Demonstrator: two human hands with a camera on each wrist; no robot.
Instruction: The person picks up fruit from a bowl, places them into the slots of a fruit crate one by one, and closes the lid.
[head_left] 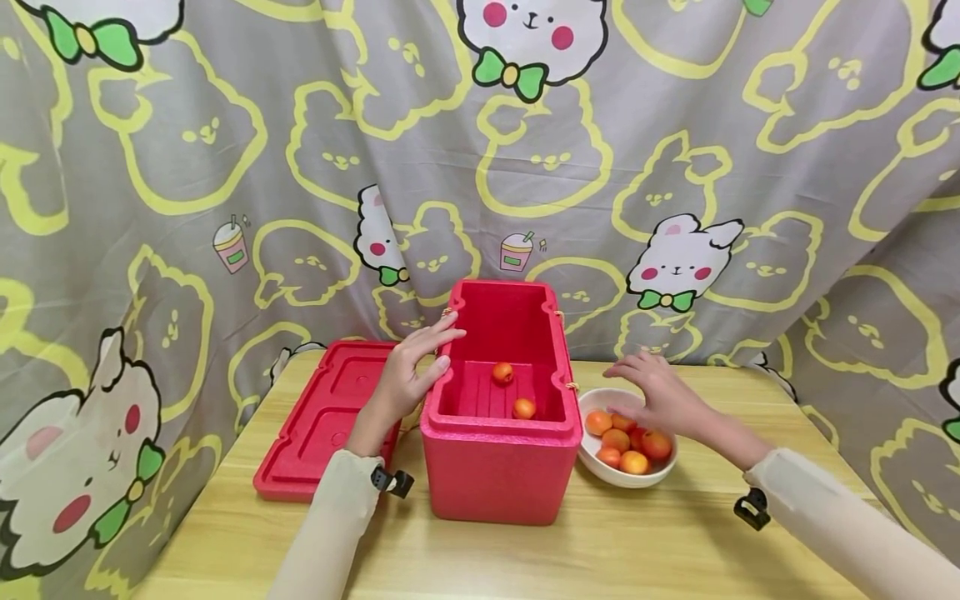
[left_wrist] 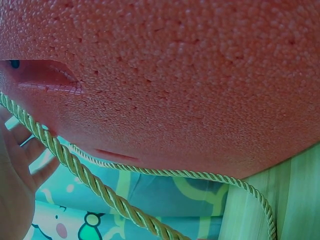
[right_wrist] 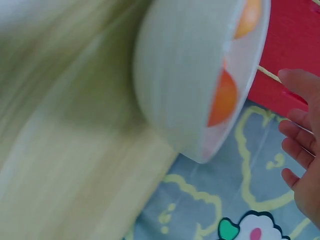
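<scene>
A red foam box (head_left: 498, 479) stands upright with its top uncovered. On its floor lie two small orange fruits, one further back (head_left: 502, 372) and one nearer the front (head_left: 524, 409). My left hand (head_left: 405, 371) rests on the box's left rim, fingers extended. To the right of the box, a white bowl (head_left: 628, 480) holds several more orange fruits (head_left: 634, 462). Over the bowl's far side hovers my right hand (head_left: 663, 398), palm down, its fingers loosely bent. The right wrist view shows those fingers (right_wrist: 299, 135) spread with nothing between them, beyond the bowl's rim.
A red lid (head_left: 318, 417) lies flat on the wooden table (head_left: 645, 542), left of the box. Twisted yellow cords (left_wrist: 107, 192) hang along the box's side in the left wrist view. A patterned curtain (head_left: 450, 158) closes off the back.
</scene>
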